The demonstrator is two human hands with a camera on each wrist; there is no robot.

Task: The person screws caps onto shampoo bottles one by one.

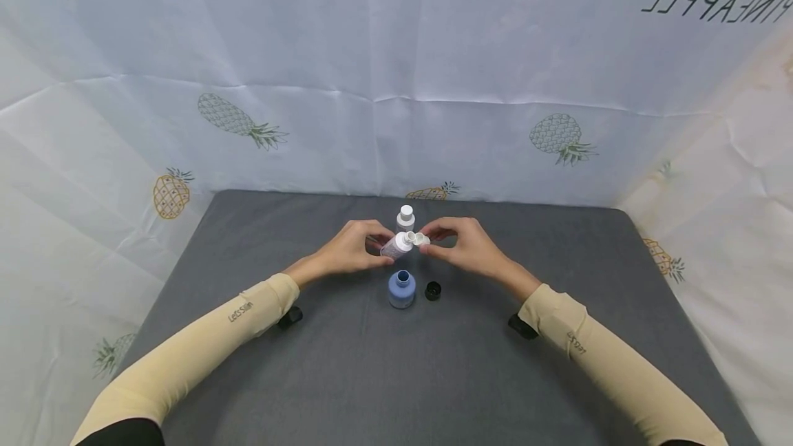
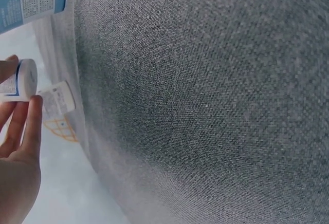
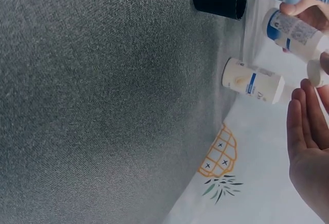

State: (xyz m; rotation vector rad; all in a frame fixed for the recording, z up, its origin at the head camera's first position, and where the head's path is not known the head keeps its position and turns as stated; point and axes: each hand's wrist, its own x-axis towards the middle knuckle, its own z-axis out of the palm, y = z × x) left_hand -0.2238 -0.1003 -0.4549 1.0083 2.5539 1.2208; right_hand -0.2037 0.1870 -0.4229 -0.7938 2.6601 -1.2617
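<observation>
My left hand (image 1: 354, 248) grips a small white bottle (image 1: 395, 246) with a printed label, tilted with its uncapped mouth toward the right. Between the fingertips of my right hand (image 1: 461, 245) is a white cap (image 3: 314, 73), held close beside that mouth. Just behind stands a second white bottle (image 1: 405, 219), upright with its white cap on. Nearer to me, a blue bottle (image 1: 402, 292) stands with its mouth uncovered. To its right a black cap (image 1: 433, 290) lies on the table. The left wrist view shows the held bottle's white base beside the fingers.
A dark grey cloth covers the table (image 1: 372, 377). Behind it hangs a pale curtain (image 1: 396, 143) with pineapple prints, and similar cloth borders both sides. Black devices sit under both wrists, at the ends of the beige sleeves (image 1: 248, 315).
</observation>
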